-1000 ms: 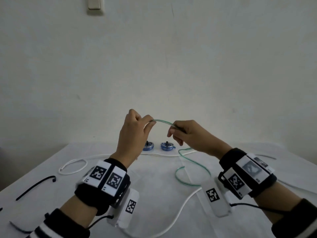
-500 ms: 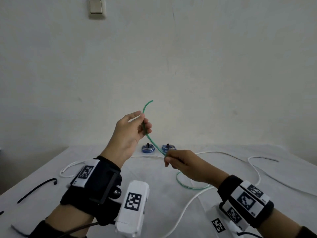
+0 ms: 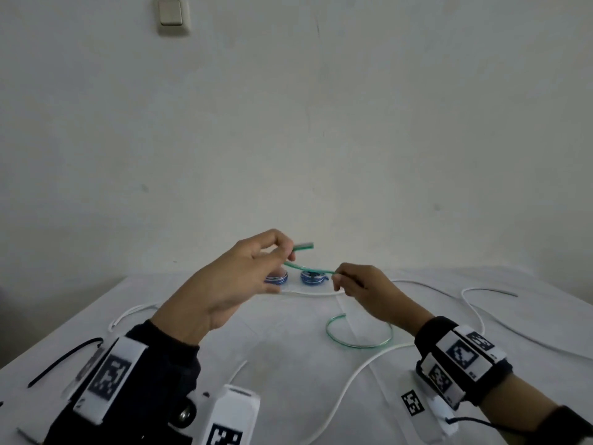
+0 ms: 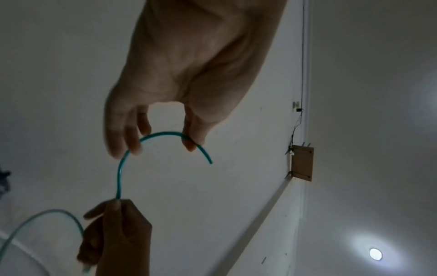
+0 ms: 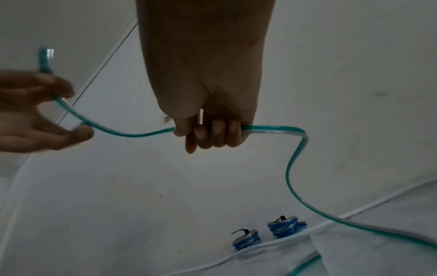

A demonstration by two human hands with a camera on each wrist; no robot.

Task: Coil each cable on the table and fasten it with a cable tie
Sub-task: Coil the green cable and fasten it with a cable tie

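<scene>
A thin green cable [image 3: 308,268] is held in the air between both hands above the white table [image 3: 288,364]. My left hand [image 3: 282,252] pinches it near its free end [image 4: 184,137], which curls past the fingers [image 4: 132,142]. To the right, my right hand [image 3: 340,279] grips the cable [image 5: 141,133] a short way along. The rest of the green cable [image 3: 356,343] drops in a loop onto the table. Two blue coiled cables [image 3: 313,277], each with a black tie [image 5: 243,231], stand at the back.
A long white cable [image 3: 340,390] winds over the table from left to right. A black cable tie [image 3: 61,358] lies near the left edge. A light switch [image 3: 171,14] is on the wall. Wrist bands with markers are on both forearms.
My left hand turned palm up, bending the green cable's end from upright to level. My right hand rose slightly, and the span between the hands now runs almost level.
</scene>
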